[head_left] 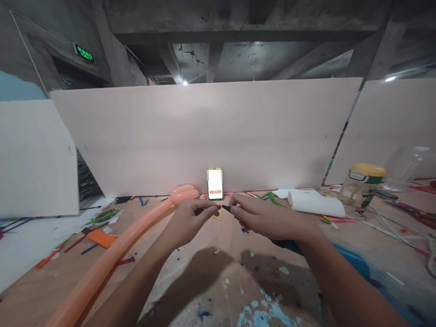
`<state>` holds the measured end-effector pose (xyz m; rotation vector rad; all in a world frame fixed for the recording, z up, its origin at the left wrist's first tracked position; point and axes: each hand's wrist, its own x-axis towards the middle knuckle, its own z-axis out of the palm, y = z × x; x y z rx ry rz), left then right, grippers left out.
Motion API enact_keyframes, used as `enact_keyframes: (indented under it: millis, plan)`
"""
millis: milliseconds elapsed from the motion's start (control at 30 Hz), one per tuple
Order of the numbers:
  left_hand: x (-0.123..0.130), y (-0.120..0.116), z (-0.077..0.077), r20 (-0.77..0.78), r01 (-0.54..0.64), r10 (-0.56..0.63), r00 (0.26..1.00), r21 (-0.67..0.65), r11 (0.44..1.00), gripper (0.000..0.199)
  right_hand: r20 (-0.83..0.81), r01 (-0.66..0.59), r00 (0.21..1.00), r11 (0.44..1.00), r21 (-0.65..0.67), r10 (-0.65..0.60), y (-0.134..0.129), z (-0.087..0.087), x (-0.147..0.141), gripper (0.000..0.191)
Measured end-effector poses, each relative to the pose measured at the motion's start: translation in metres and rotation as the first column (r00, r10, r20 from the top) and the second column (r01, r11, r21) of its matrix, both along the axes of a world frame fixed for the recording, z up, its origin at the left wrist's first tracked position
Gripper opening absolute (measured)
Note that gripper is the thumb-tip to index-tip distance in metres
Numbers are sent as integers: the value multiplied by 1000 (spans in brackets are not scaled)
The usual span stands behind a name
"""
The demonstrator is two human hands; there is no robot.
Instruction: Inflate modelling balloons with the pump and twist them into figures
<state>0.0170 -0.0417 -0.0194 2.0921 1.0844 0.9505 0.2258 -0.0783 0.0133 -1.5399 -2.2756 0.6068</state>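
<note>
My left hand point(192, 220) pinches a small red balloon end point(218, 206) between thumb and fingers. Most of that balloon is hidden by the hand. Facing it, my right hand point(260, 218) is closed around a blue balloon pump point(352, 261), whose black nozzle tip point(225, 208) points at the red end with a slight gap between them. The pump's body runs back under my right forearm. Left of my left hand lies a long, inflated orange balloon point(136, 238) with twisted bubbles at its far end. A lit phone point(215, 184) stands upright just beyond both hands.
Pale boards point(204, 131) rise along the table's back. At the right are a white paper roll point(316, 203), a yellow-lidded bottle point(363, 186) and cables point(388, 231). An orange object point(101, 237) and several uninflated balloons lie at the left. Blue paint spots point(267, 313) mark the front.
</note>
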Motion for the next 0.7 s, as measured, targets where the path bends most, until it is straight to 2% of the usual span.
enact_keyframes:
  millis: [400,700]
  plan:
    - [0,-4,-1,-109,39,-30,994,82,996,27,59,-41,997,999,-32,43,-1,1,-2,37]
    - [0,-7,1,-147,51,-40,988,76,996,30,103,-69,992,997,-45,74,3,-3,-2,37]
